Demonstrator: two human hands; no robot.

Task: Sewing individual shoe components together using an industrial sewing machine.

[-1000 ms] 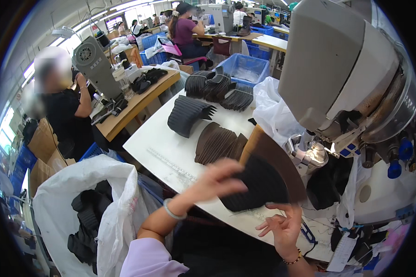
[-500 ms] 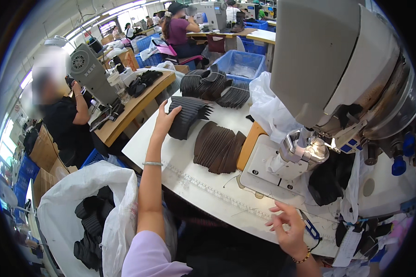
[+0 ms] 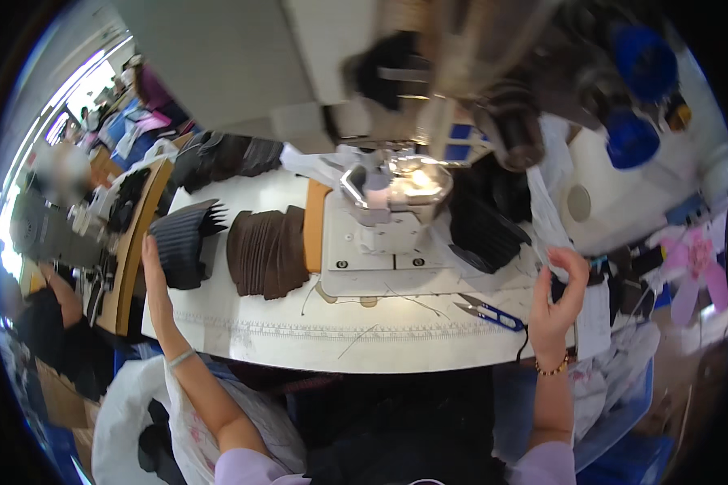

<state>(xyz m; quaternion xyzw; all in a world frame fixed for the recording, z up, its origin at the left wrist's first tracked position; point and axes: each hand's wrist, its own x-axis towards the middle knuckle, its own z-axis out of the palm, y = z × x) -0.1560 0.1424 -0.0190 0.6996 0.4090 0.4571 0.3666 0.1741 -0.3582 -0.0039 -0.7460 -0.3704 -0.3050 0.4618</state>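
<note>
Left hand [image 3: 155, 271] lay along the left edge of the stack of black ribbed pieces [image 3: 184, 246], fingers straight and close together, seemingly touching it; thumb hidden, so could not tell whether it gripped. That stack sat at the left end of the white counter [image 3: 412, 349], its jagged end turned up and to the right. Right hand [image 3: 556, 303] was at the counter's right end, thumb and fingers spread wide, nothing held — blue-handled snips [image 3: 497, 314] just to its left, blades pointing left, clear of the fingers.

A fanned stack of brown pieces [image 3: 267, 252] lay right of the black one, beside the tan block [image 3: 316, 226] at the left side of the sewing machine [image 3: 380, 234]. Lamp lit over the needle area, needle itself not clear. More dark pieces [image 3: 485, 230] right of the machine; another dark pile [image 3: 226, 158] at the counter's upper left. Ruler marks [image 3: 299, 331] ran along the near edge — loose threads about. White sack [image 3: 125, 404] stood below, to the left.
</note>
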